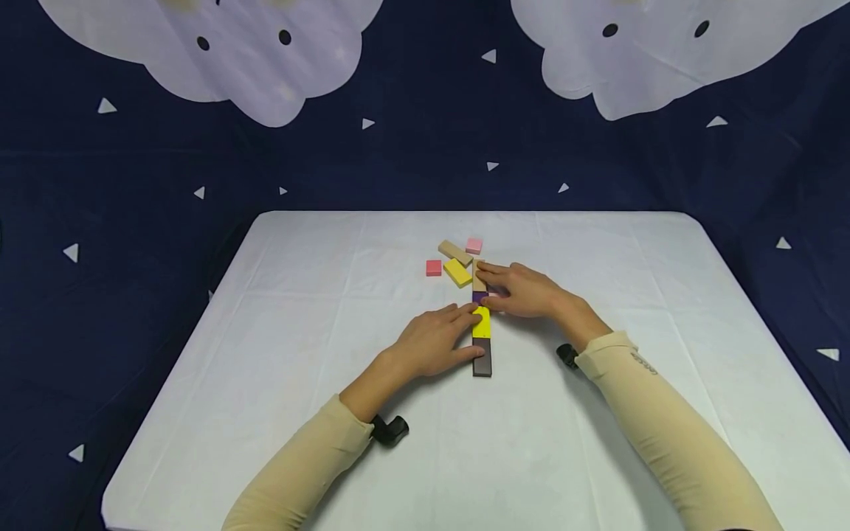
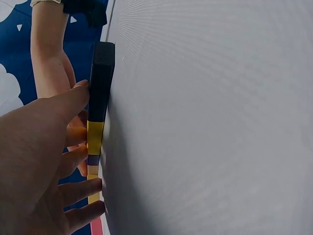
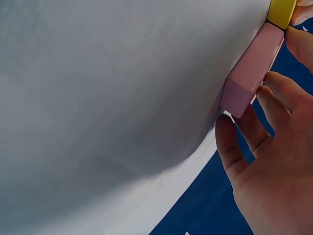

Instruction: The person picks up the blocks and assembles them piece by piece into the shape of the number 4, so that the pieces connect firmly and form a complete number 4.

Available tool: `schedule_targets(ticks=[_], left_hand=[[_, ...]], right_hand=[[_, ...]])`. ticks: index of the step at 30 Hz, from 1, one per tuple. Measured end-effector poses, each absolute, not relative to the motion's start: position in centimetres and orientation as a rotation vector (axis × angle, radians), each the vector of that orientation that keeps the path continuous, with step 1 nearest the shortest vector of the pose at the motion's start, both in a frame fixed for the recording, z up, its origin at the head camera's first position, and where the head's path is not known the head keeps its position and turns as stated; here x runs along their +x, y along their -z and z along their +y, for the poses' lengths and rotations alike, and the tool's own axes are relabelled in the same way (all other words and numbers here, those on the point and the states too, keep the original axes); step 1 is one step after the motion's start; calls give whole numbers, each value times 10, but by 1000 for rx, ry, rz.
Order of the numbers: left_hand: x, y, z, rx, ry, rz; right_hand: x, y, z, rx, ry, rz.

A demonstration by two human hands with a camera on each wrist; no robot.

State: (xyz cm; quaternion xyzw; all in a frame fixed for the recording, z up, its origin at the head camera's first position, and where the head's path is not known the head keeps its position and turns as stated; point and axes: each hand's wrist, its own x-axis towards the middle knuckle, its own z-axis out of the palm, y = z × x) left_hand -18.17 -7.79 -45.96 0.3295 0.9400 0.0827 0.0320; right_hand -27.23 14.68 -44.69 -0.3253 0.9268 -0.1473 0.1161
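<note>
A straight row of blocks runs away from me: a dark grey block (image 1: 482, 363) nearest, then a yellow block (image 1: 482, 328), a purple block (image 1: 479, 297) and a wooden block (image 1: 478, 282). My left hand (image 1: 430, 343) lies at the row's left side, its thumb touching the dark block and its extended fingers on the yellow one. From the right, my right hand (image 1: 524, 290) touches the wooden block and the purple area with its fingertips. A pink block (image 3: 254, 63) stands against the row at those fingers, mostly covered in the head view.
Left of the row's far end lie a loose yellow block (image 1: 457, 273), a loose wooden block (image 1: 454, 253) and a red block (image 1: 434, 268). Another pink block (image 1: 474, 245) sits behind. The white table (image 1: 299, 295) ends before a dark blue curtain (image 1: 425, 162).
</note>
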Motion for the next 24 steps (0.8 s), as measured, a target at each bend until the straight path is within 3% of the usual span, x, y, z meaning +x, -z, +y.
schedule_targets(ticks=[24], left_hand=[[-182, 460, -79, 1013, -243, 2900]], right_hand=[[-268, 445, 151, -931, 555, 2830]])
